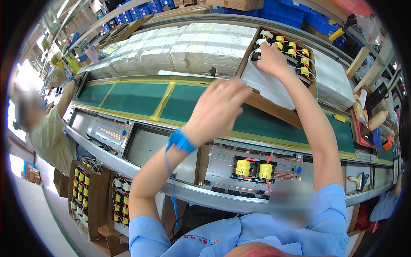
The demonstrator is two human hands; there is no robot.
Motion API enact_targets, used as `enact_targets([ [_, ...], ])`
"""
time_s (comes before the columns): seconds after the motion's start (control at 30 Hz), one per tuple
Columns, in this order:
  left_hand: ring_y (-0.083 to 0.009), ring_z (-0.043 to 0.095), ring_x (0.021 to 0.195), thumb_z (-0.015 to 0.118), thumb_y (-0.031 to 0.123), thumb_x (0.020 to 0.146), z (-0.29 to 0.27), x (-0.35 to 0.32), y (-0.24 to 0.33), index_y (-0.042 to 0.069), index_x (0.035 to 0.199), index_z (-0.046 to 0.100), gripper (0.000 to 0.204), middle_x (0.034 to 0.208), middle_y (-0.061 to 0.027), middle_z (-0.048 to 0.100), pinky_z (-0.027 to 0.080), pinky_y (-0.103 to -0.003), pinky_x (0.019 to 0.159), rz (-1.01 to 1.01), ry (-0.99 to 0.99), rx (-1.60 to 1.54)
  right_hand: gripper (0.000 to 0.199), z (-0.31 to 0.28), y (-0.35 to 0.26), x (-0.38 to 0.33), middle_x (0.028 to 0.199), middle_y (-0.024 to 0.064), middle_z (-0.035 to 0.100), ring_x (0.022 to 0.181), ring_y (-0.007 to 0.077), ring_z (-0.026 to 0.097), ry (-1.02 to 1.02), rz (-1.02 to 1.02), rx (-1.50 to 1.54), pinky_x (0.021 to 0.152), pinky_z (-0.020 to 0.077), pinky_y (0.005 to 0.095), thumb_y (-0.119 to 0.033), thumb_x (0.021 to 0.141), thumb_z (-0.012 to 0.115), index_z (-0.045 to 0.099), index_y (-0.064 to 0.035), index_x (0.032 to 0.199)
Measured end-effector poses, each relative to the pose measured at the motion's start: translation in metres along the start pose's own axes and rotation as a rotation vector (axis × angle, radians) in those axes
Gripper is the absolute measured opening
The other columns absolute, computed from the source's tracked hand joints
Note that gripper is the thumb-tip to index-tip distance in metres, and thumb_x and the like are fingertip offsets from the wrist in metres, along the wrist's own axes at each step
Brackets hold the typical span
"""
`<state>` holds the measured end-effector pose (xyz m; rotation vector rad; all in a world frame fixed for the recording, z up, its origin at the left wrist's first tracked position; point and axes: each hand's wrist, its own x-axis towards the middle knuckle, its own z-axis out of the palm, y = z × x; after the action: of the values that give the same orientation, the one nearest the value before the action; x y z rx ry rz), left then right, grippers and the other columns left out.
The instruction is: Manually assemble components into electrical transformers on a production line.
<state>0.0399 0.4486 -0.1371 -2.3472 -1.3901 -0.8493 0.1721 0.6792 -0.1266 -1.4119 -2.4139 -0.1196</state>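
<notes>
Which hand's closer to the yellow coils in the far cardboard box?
Right. The right hand is over the cardboard box, beside the yellow coils; the left hand is farther left, above the green belt.

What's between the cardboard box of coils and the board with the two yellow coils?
Mainly the yellow-edged green belt; head view shows it, with the cardboard box hiding part of it.

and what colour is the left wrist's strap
The strap is bright blue; the head view shows it best.
</notes>
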Motion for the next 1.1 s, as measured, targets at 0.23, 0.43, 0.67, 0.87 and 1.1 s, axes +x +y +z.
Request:
enact_targets([
  [0.23, -0.0288, 0.063, 0.092, 0.071, 0.026, 0.08, 0.067, 0.024, -0.044, 0.006, 0.09, 0.06, 0.025, 0.089, -0.0102, 0.064, 0.042, -0.042, 0.103, 0.174, -0.148, 0.156, 0.044, 0.014, -0.016, -0.006, 0.122, 0.0244, 0.055, 0.107, 0.0336, 0.062, -0.034, 0.067, -0.067, 0.082, 0.0559, 0.0426, -0.018, 0.077, 0.072, 0.061, -0.0056, 0.118],
  [0.43, -0.028, 0.063, 0.08, 0.072, 0.03, 0.079, 0.067, 0.029, -0.012, 0.007, 0.077, 0.057, 0.028, 0.076, -0.0111, 0.062, 0.042, -0.041, 0.094, 0.107, -0.081, 0.294, 0.045, -0.004, -0.009, -0.019, 0.12, 0.0173, 0.057, 0.108, 0.0297, 0.06, -0.1, 0.117, -0.135, 0.086, 0.0514, 0.0416, -0.023, 0.075, 0.073, 0.063, -0.0084, 0.117],
  [0.67, -0.026, 0.065, 0.077, 0.069, 0.035, 0.082, 0.055, 0.045, -0.016, 0.007, 0.076, 0.06, 0.03, 0.074, -0.0105, 0.065, 0.04, -0.042, 0.095, 0.04, -0.074, 0.382, 0.056, -0.049, 0.027, -0.043, 0.112, 0.015, 0.058, 0.107, 0.0302, 0.06, 0.264, -0.168, -0.108, 0.088, 0.0498, 0.0456, -0.025, 0.064, 0.079, 0.061, -0.0065, 0.113],
  [0.87, -0.0263, 0.066, 0.082, 0.069, 0.036, 0.083, 0.05, 0.047, -0.011, 0.006, 0.082, 0.065, 0.03, 0.079, -0.0101, 0.068, 0.041, -0.041, 0.095, -0.011, -0.217, 0.33, 0.06, -0.159, 0.113, -0.053, 0.112, 0.0137, 0.065, 0.102, 0.0344, 0.064, 0.216, -0.027, -0.197, 0.08, 0.0533, 0.0468, -0.029, 0.065, 0.081, 0.054, -0.0063, 0.114],
  [1.1, -0.0335, 0.063, 0.104, 0.071, 0.025, 0.083, 0.061, 0.144, 0.007, 0.004, 0.107, 0.068, 0.032, 0.105, -0.0155, 0.069, 0.048, -0.042, 0.093, -0.011, -0.218, -0.144, 0.061, -0.209, 0.174, -0.115, 0.102, 0.0186, 0.064, 0.097, 0.032, 0.063, 0.521, -0.034, 0.23, 0.084, 0.0499, 0.039, -0.02, 0.058, 0.086, 0.06, -0.0002, 0.109],
])
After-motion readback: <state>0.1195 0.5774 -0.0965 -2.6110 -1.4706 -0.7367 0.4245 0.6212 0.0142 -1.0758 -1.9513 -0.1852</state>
